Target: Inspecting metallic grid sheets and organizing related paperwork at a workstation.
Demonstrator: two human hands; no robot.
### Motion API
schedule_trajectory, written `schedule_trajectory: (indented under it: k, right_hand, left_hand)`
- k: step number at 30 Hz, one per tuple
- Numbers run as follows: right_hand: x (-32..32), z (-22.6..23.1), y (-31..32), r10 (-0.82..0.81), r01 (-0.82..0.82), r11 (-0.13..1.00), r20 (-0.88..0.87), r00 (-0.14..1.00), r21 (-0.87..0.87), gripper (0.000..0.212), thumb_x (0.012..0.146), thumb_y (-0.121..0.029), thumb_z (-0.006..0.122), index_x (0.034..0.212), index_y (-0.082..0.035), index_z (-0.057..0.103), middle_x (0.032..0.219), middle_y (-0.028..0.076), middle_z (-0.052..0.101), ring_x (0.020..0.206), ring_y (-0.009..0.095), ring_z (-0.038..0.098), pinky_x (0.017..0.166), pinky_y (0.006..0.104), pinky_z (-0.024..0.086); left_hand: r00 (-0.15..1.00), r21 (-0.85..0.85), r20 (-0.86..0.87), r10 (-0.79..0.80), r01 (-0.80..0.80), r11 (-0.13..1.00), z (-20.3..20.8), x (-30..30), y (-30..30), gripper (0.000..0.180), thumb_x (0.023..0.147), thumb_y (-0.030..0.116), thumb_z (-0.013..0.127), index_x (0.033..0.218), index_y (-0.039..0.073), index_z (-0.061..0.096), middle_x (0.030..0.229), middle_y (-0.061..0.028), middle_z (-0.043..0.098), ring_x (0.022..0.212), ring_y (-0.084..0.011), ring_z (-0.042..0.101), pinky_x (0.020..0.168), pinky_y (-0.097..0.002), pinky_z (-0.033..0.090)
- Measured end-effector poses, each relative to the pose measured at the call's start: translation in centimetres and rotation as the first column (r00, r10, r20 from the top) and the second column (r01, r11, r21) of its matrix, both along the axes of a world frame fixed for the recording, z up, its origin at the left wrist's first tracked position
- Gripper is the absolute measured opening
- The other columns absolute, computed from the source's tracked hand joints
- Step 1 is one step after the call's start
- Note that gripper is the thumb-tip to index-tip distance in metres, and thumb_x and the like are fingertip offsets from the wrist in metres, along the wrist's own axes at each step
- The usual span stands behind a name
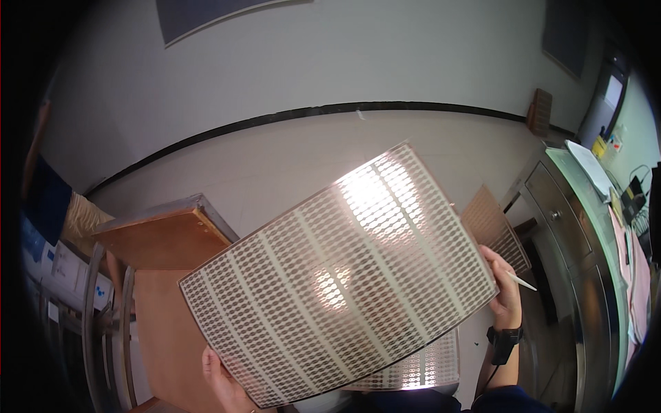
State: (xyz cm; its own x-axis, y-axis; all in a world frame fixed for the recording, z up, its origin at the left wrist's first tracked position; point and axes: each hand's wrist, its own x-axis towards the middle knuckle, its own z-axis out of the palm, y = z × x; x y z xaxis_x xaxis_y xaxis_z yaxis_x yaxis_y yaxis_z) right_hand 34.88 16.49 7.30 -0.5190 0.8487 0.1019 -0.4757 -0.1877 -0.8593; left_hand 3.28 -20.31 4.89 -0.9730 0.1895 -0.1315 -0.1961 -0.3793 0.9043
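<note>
Person's left hand (224, 378) pinching sheet (275, 296) at lower-left edge, right hand (506, 289) pinching its right corner; white stick (522, 281) juts from right hand. Second sheet (421, 365) below, partly hidden.

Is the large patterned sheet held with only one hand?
No, the left hand and the right hand both hold the large patterned sheet, at opposite edges.

No readable text or numbers.
</note>
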Motion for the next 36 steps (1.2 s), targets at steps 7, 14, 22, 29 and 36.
schedule_trajectory:
  k: [7, 14, 22, 29, 36]
  right_hand:
    - [-2.1, 0.7, -2.0, 0.101, -0.126, 0.99, 0.314, 0.944, 0.06, 0.036, 0.092, -0.022, 0.055, 0.116, 0.005, 0.058, 0.103, 0.014, 0.065, 0.088, 0.015, 0.062, 0.075, 0.0247, 0.049]
    - [-2.4, 0.0, -2.0, 0.111, -0.126, 0.992, 0.324, 0.94, 0.024, 0.035, 0.092, -0.025, 0.055, 0.114, 0.003, 0.06, 0.098, 0.01, 0.065, 0.084, 0.012, 0.061, 0.071, 0.023, 0.048]
    - [-2.8, 0.0, -2.1, 0.122, -0.143, 0.989, 0.394, 0.911, 0.025, 0.035, 0.092, -0.026, 0.054, 0.113, 0.001, 0.06, 0.103, 0.009, 0.064, 0.094, 0.014, 0.059, 0.081, 0.0264, 0.046]
    - [-3.0, 0.4, -1.9, 0.142, -0.143, 0.989, 0.364, 0.921, -0.023, 0.035, 0.093, -0.025, 0.054, 0.115, 0.001, 0.059, 0.105, 0.011, 0.064, 0.098, 0.016, 0.058, 0.084, 0.0284, 0.045]
    - [-2.1, -0.5, -1.2, 0.03, -0.133, 0.976, 0.497, 0.867, 0.174, 0.032, 0.09, -0.02, 0.056, 0.113, 0.003, 0.061, 0.107, 0.011, 0.064, 0.099, 0.016, 0.058, 0.086, 0.0276, 0.044]
  left_hand:
    - [0.996, -0.025, 0.078, -0.053, 0.055, 0.998, 0.1, -1.7, -1.5, 0.029, 0.098, 0.021, 0.042, 0.109, -0.002, 0.054, 0.107, -0.013, 0.061, 0.093, -0.0213, 0.061, 0.085, -0.0356, 0.051]
    - [0.889, -0.607, -0.41, -0.203, -0.1, 0.788, 1.3, -0.3, -1.9, 0.035, 0.089, 0.013, 0.046, 0.116, -0.01, 0.05, 0.115, -0.0247, 0.052, 0.105, -0.0337, 0.051, 0.091, -0.039, 0.039]
    - [0.996, -0.51, -0.087, 0.036, -0.076, 0.857, 3.0, -0.2, -0.2, 0.039, 0.092, 0.021, 0.047, 0.116, -0.01, 0.05, 0.116, -0.0193, 0.052, 0.107, -0.0305, 0.048, 0.094, -0.0371, 0.037]
    - [0.995, -0.441, -0.016, 0.098, -0.095, 0.893, 2.0, -0.9, -0.4, 0.041, 0.093, 0.022, 0.046, 0.118, -0.01, 0.049, 0.121, -0.0188, 0.048, 0.11, -0.0291, 0.046, 0.096, -0.037, 0.035]
    - [0.892, -0.652, -0.417, -0.173, -0.161, 0.741, -0.2, -0.4, -0.3, 0.041, 0.096, 0.021, 0.037, 0.119, -0.011, 0.048, 0.123, -0.0205, 0.049, 0.112, -0.0292, 0.046, 0.098, -0.0369, 0.033]
